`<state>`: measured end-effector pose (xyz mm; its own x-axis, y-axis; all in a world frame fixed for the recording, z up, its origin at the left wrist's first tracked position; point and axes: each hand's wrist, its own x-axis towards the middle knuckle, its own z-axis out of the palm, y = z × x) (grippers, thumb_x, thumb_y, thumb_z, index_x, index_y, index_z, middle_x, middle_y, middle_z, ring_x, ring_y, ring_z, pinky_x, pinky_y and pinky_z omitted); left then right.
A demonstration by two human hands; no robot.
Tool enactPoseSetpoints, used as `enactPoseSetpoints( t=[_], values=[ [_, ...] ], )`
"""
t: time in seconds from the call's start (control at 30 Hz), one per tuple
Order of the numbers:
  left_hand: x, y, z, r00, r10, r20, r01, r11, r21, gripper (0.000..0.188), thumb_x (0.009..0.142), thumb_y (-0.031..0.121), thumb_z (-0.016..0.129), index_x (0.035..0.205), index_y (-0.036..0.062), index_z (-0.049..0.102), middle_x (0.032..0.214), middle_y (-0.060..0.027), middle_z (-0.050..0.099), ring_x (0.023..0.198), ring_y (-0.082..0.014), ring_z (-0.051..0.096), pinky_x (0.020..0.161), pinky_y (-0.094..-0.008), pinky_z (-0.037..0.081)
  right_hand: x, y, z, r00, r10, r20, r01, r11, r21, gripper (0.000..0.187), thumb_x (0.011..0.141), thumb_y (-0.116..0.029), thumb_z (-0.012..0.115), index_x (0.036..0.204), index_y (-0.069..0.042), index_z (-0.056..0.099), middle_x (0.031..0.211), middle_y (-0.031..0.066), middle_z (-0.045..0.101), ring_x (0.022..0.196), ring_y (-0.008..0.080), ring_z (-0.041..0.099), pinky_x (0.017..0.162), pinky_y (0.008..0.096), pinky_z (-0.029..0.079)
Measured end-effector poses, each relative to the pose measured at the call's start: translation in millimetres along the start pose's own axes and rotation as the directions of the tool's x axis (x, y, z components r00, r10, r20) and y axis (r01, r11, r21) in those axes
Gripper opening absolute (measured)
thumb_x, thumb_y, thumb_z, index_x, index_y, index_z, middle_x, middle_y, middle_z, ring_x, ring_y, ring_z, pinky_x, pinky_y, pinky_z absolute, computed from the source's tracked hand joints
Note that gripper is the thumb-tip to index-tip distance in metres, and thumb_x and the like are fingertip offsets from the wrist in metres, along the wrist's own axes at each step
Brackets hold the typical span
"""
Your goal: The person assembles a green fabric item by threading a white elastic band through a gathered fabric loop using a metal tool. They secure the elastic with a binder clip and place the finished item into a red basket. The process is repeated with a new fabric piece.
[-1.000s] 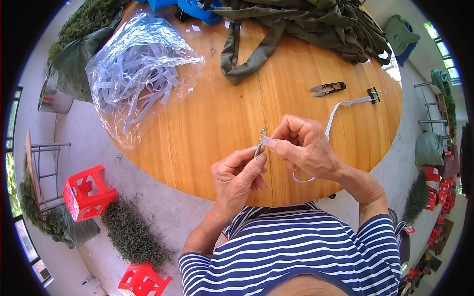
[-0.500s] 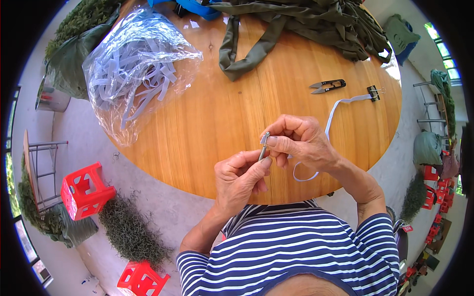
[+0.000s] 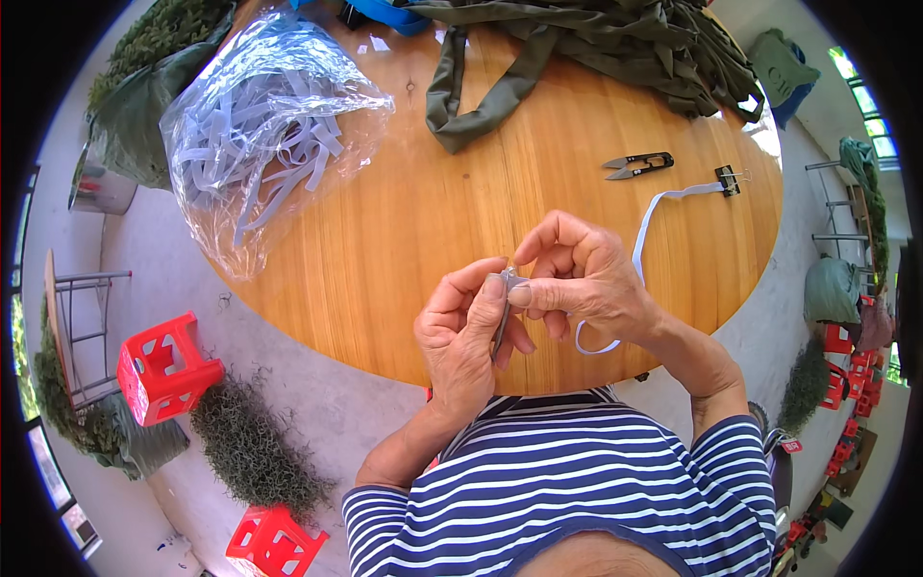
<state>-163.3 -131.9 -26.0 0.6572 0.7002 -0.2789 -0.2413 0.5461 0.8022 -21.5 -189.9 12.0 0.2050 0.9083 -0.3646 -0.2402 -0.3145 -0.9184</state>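
Observation:
Near the table's front edge, my hands meet over a slim metal tool, perhaps a threading clip. My left hand is closed around it, thumb pressed near its upper tip. My right hand pinches a pale bit of band at that tip, thumb against forefinger; the exact join is hidden by fingertips. A pale lilac elastic band loops out under my right hand. It runs up to a black binder clip on the right of the table. Black-handled thread snips lie left of the clip.
A clear plastic bag of cut elastic strips lies at the table's far left. Dark green fabric with straps is heaped at the back. Red stools and a dark green tangled bundle stand on the floor at left.
My left thumb has slid up to the tool's tip, covering more of it. My right forefinger has lifted off the tip, and the tool has shifted slightly left and stands more upright.

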Motion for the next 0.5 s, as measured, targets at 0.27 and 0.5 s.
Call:
enactPoseSetpoints(
  t=[0.27,0.5],
  values=[
    [0.5,2.3,-0.9,0.994,-0.109,-0.016,0.108,0.992,-0.068,0.018,0.089,0.021,0.051,0.088,0.0031,0.052,0.061,-0.006,0.056,0.039,-0.0109,0.05,0.03,-0.0172,0.031,1.2,-1.6,-5.8,0.998,0.019,0.065,-0.01,0.992,-0.125,0.019,0.079,-0.013,0.064,0.087,0.0,0.053,0.061,0.0028,0.055,0.049,0.0065,0.049,0.04,0.0187,0.036],
    [-1.8,3.7,2.4,0.997,-0.067,-0.039,0.069,0.996,0.058,0.016,0.089,0.021,0.052,0.083,0.0057,0.048,0.05,-0.0015,0.048,0.032,-0.0069,0.039,0.029,-0.0175,0.026,-2.7,-7.0,-8.0,0.982,-0.117,0.149,0.177,0.85,-0.495,0.017,0.08,-0.017,0.063,0.076,-0.001,0.06,0.059,-0.0008,0.049,0.052,0.0066,0.04,0.046,0.0238,0.03]
  ],
)
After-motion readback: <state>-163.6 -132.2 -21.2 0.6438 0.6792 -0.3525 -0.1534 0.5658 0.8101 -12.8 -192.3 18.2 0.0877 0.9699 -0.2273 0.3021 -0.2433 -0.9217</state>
